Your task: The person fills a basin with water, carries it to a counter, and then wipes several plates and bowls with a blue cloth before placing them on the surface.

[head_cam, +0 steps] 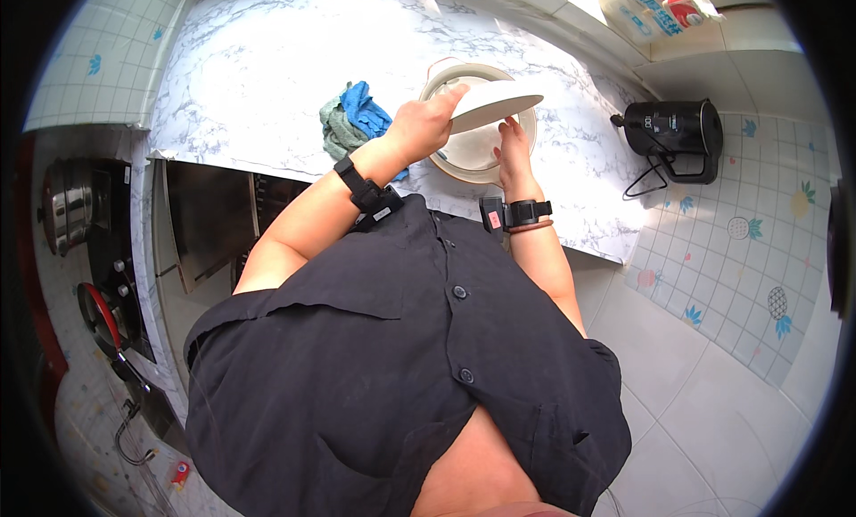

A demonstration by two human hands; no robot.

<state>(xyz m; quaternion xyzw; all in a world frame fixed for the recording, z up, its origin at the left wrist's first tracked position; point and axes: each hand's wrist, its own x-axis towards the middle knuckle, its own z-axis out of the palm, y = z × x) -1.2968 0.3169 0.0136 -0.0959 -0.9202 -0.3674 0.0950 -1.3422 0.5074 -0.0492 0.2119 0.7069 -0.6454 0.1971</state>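
My left hand [421,130] grips the edge of a white dish [498,106], a plate or shallow bowl, which tilts above a round cream pot [533,132]. The pot stands on the marble-patterned counter and has a loop handle at its far left. Its inside looks pale and shiny, partly hidden by the dish. Over the pot's near right rim is my right hand [515,157], thumb and fingers apart, fingertips just under the dish's edge. Whether they touch the dish cannot be told. A blue cloth [364,110] and a grey-green cloth [339,132] lie crumpled left of the pot.
At the right end of the counter [247,69] is a black electric kettle [675,139]. A plastic-wrapped pack [659,12] sits on the ledge behind. To the left, a steel pot [67,206] and a red-handled pan [100,310] rest by the stove.
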